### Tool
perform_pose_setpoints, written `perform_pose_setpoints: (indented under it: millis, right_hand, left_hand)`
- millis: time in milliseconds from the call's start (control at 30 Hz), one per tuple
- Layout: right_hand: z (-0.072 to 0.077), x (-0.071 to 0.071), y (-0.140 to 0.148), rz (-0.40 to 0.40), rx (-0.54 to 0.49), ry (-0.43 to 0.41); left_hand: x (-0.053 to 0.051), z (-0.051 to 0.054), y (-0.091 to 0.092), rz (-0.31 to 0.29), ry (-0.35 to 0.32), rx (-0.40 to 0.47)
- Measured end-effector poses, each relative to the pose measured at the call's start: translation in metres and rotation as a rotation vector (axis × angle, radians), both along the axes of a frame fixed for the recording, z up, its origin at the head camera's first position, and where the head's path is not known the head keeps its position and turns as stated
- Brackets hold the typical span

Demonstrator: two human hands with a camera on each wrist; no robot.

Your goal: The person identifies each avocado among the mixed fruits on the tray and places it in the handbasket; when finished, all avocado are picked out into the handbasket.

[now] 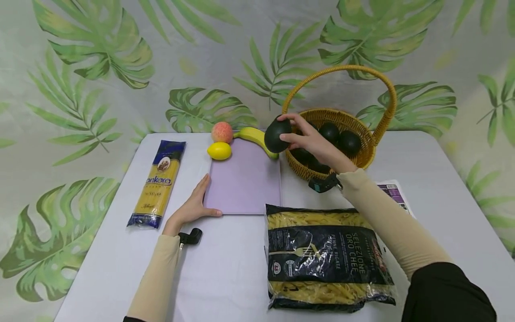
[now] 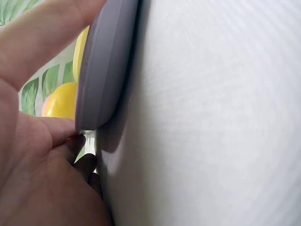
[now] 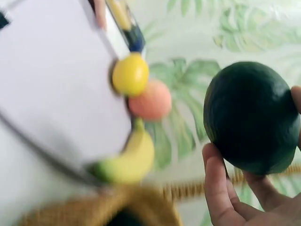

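My right hand [image 1: 307, 138] grips a dark green avocado [image 1: 276, 135] in the air, above the left rim of a wicker basket [image 1: 368, 147]. In the right wrist view, fingertips press the sides of the avocado [image 3: 251, 117]. Several more avocados [image 1: 349, 143] lie inside the basket. A lilac board [image 1: 245, 183] lies flat on the table. My left hand [image 1: 193, 205] touches its near left corner, fingers extended along the left edge and thumb at the front edge. At the board's far end are a lemon [image 1: 219, 151], a peach [image 1: 222, 132] and a banana [image 1: 253, 135].
A bag of penne [image 1: 318, 259] lies at the front, under the right forearm. Left of the board is a spaghetti pack [image 1: 158, 183]. A purple and white printed sheet [image 1: 392, 192] shows partly behind the right sleeve. The basket's tall handle [image 1: 350, 68] arches above it.
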State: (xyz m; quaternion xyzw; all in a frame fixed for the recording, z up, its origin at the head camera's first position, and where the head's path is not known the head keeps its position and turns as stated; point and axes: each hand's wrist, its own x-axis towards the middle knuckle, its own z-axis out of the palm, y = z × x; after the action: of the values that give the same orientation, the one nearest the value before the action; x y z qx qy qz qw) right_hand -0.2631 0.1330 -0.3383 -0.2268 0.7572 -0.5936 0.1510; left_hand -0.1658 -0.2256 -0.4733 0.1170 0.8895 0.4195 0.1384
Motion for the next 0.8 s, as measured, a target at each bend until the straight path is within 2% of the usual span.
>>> perform_pose_setpoints:
  millis: [167,467,800]
  right_hand:
    - [0.001,0.000,0.048,-0.026,0.037,-0.026]
    - [-0.004,0.007,0.124,-0.111,0.194,-0.014]
    - [-0.010,0.013,0.169,-0.156,0.320,-0.012]
  left_hand:
    - [0.000,0.000,0.000,0.001,-0.001,-0.005]
    - [0.002,0.002,-0.001,0.006,-0.005,-0.007]
    - [0.002,0.003,0.001,0.006,-0.020,0.012]
